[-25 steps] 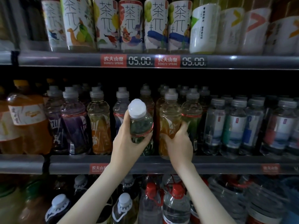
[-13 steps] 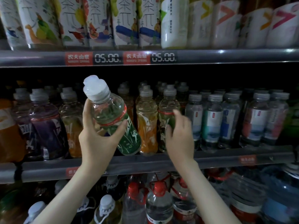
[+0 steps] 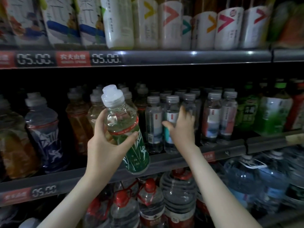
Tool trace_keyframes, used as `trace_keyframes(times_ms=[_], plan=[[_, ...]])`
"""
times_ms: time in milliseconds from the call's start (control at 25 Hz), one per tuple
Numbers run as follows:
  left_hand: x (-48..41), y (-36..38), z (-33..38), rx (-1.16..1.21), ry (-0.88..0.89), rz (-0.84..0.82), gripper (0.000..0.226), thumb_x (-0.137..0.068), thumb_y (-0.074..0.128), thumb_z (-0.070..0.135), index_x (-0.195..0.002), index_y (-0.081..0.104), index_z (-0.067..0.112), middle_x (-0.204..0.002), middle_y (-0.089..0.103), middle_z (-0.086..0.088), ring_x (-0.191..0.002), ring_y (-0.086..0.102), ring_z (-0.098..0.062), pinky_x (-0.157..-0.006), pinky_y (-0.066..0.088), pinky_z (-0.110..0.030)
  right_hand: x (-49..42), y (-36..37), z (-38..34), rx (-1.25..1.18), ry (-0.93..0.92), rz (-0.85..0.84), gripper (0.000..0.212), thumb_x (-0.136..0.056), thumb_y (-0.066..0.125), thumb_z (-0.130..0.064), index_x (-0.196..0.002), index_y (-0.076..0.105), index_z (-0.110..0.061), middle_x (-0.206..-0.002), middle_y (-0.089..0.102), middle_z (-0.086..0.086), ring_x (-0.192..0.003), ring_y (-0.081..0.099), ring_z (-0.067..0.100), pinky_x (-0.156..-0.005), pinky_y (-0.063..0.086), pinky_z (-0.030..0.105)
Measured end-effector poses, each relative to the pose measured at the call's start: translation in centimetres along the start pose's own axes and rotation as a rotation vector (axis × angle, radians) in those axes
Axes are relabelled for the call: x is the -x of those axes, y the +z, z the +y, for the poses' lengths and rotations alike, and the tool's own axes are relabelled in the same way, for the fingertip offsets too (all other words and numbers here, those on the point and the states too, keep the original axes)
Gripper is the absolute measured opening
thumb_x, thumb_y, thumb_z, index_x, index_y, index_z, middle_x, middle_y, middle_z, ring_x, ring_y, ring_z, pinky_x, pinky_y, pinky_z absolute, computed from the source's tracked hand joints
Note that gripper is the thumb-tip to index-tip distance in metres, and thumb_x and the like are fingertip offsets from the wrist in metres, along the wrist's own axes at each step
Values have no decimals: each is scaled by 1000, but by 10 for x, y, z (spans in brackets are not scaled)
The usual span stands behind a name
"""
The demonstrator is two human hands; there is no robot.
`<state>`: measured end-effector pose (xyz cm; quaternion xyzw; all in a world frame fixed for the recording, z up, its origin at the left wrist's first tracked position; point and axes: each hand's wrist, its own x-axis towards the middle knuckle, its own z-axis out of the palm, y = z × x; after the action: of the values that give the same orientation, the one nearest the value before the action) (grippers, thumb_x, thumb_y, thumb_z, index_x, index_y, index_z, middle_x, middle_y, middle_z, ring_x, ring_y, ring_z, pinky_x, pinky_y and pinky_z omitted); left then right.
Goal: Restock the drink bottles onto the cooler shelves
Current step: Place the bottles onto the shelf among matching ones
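Fingers (image 3: 100, 116) of the left hand (image 3: 102, 145) grip a tilted green-labelled bottle (image 3: 137, 156); right hand (image 3: 181, 129) spread loose by the water bottles (image 3: 153, 122).

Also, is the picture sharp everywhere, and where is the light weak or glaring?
Head view: the green bottle in the left hand is fairly sharp; the right hand smears at its fingers; price tags on the upper shelf rail are blurred, with small glare spots there; the back rows on the middle shelf are dark.
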<state>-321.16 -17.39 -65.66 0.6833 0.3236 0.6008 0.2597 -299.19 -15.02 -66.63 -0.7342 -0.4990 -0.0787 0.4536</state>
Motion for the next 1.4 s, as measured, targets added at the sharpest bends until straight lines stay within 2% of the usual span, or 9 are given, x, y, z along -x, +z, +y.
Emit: trace_keyframes(times_ms=[120, 200, 320, 600, 720, 880, 1120, 1280, 1400], plan=[[2, 24, 5, -10, 0, -96, 84, -63, 79, 44, -129, 27, 53, -115, 57, 29, -102, 57, 10, -80, 47, -11, 14, -25, 4, -246, -58, -4, 75, -88, 58, -49, -149, 26, -17, -132, 38, 3, -120, 36, 17, -97, 33, 25], [1, 43, 7, -3, 1, -160, 83, -65, 81, 40, -126, 26, 55, -105, 49, 42, -97, 49, 25, -76, 44, -3, 29, -46, 6, -591, -55, -239, 70, -81, 57, -57, -142, 39, -28, -116, 56, -9, -109, 53, 6, -93, 43, 24], [-1, 69, 11, 21, -32, -256, 84, -68, 81, 33, -133, 30, 44, -98, 46, 42, -87, 44, 33, -69, 39, 4, 49, -59, 13, -480, -107, -597, 69, -70, 71, -62, -131, 48, -39, -121, 60, -21, -115, 54, -1, -96, 46, 26], [-6, 65, 18, -123, -31, -495, 83, -71, 66, 58, -140, 21, 45, -97, 49, 35, -81, 49, 27, -68, 43, 0, 67, -54, 16, -510, -27, -407, 49, -65, 84, -37, -105, 58, -41, -98, 67, -27, -91, 62, -10, -72, 48, 12], [-6, 26, 5, -285, 42, -363, 58, -82, 40, 60, -134, 41, 34, -87, 57, 26, -74, 57, 10, -64, 44, -5, 70, -38, -7, -556, -21, -357, 53, -60, 84, -43, -106, 59, -36, -94, 69, -21, -86, 63, -9, -71, 48, 11], [0, -50, -40, -520, 87, -12, 29, -95, 50, 30, -123, 55, 26, -92, 63, 12, -73, 61, -3, -63, 49, -21, 73, -12, -43, -641, -2, -385, 49, -65, 83, -39, -108, 60, -29, -93, 71, -19, -85, 66, -4, -79, 52, 24], [-7, -146, -100, -771, 26, 238, 53, -89, 62, 16, -138, 42, 12, -118, 51, -13, -105, 51, -28, -76, 42, -30, 93, 30, -92, -730, -32, -339, 42, -69, 83, -28, -104, 60, -28, -92, 70, -20, -86, 65, -3, -75, 49, 22], [-12, -179, -128, -903, 72, 235, 63, -82, 70, 11, -139, 43, 9, -123, 48, -24, -109, 47, -43, -82, 47, -51, 106, 51, -120, -774, -41, -281, 42, -68, 82, -27, -104, 60, -27, -92, 70, -20, -86, 65, -3, -74, 48, 19], [-12, -186, -133, -773, 131, 162, 58, -85, 67, 12, -137, 44, 4, -117, 55, -18, -105, 54, -36, -84, 51, -49, 113, 66, -140, -754, -69, -262, 41, -69, 82, -28, -103, 60, -28, -92, 70, -19, -86, 65, -4, -74, 48, 17]])
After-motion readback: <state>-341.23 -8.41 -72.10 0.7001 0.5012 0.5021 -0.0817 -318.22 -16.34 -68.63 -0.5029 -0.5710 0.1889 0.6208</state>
